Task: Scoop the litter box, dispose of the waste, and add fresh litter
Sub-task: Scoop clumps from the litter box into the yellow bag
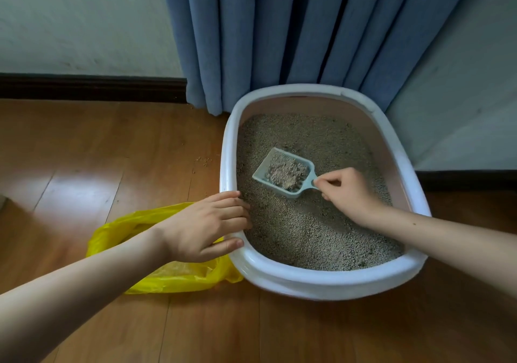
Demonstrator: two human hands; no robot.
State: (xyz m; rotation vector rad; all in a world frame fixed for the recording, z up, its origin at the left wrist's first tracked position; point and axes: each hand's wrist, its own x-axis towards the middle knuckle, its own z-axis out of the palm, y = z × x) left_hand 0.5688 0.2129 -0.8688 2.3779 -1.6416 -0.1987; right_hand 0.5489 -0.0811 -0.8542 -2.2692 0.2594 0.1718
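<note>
Where curtain [293, 32] hangs, litter box [330, 281] meets floor [84, 153].

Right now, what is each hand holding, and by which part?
The right hand grips the scoop by its handle, a clump in its bowl. The left hand holds the litter box by its left rim, fingers over the edge.
</note>
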